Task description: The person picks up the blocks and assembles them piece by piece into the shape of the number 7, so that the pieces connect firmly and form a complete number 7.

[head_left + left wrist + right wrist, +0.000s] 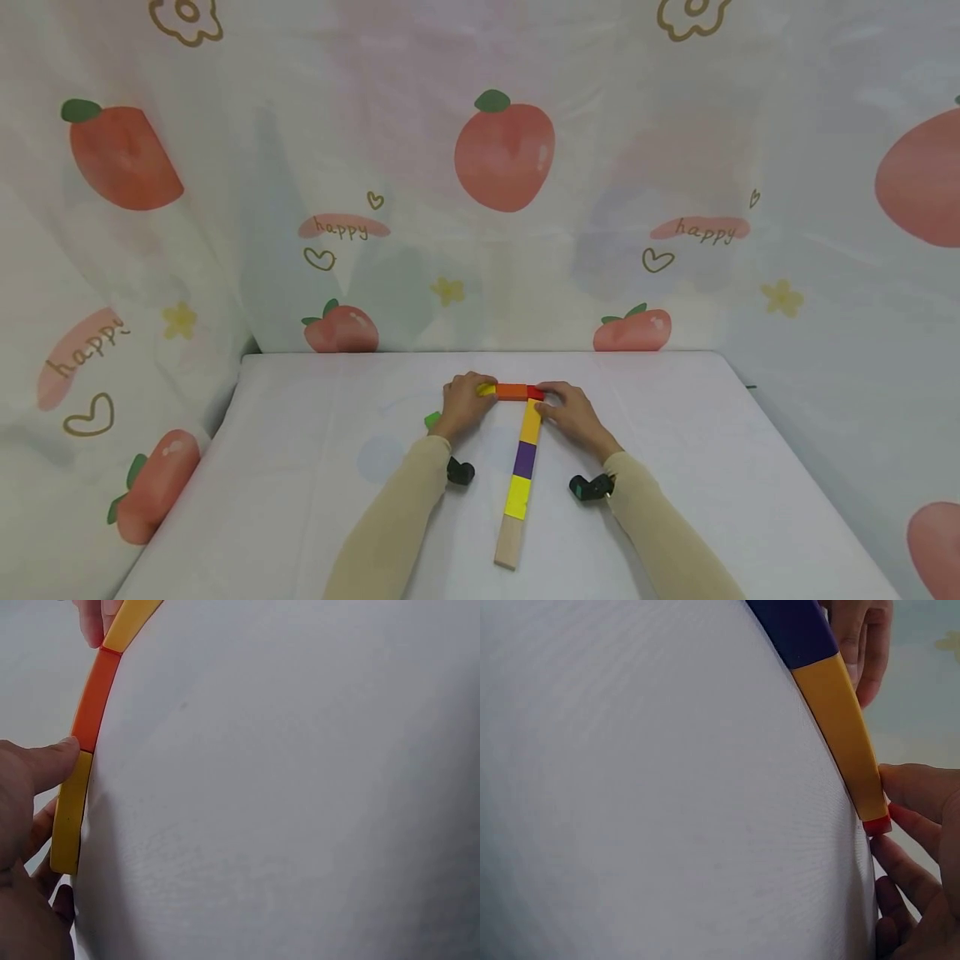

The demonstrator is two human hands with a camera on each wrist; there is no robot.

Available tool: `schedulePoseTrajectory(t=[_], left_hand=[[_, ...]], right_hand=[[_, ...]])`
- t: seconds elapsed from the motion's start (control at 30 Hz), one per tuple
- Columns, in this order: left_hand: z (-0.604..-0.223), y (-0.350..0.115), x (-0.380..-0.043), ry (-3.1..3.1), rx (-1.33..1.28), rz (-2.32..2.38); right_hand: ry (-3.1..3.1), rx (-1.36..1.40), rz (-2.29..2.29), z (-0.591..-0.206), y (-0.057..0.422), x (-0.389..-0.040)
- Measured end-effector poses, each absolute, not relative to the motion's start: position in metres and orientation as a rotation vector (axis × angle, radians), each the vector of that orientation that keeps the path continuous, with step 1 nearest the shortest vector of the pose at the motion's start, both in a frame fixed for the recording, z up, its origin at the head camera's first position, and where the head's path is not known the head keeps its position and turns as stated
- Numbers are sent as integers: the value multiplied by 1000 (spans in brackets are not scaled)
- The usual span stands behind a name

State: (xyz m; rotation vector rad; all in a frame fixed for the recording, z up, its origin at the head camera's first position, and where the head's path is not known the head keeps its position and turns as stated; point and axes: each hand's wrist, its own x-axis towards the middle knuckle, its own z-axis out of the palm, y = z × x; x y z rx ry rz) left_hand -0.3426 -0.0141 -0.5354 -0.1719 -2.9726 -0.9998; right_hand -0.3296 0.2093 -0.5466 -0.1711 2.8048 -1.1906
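Observation:
My left hand (465, 407) grips a yellow block (69, 817) at the left end of a short row, thumb on the near side and fingers behind. Beside that block lies an orange block (512, 392), then a red block (533, 392). My right hand (576, 417) holds the red block between its fingers, its thumb against the amber block (844, 735). From the red block a line runs toward the person: the amber block, a purple block (525, 460), a bright yellow block (517, 497) and a plain wooden block (509, 542).
A green block (432, 419) lies just left of the left wrist, partly hidden by it. The white-covered table (660, 542) extends around the blocks. Behind it hangs a fruit-print cloth (517, 283). Black wrist devices (592, 487) sit at both cuffs.

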Motion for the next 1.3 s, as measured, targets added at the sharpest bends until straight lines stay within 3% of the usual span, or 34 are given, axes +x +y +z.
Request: schedulePoseTrajectory(t=[1.3], left_hand=[[-539, -12, -341, -2962, -133, -1058]], right_hand=[[2811, -146, -1207, -546, 208, -327]])
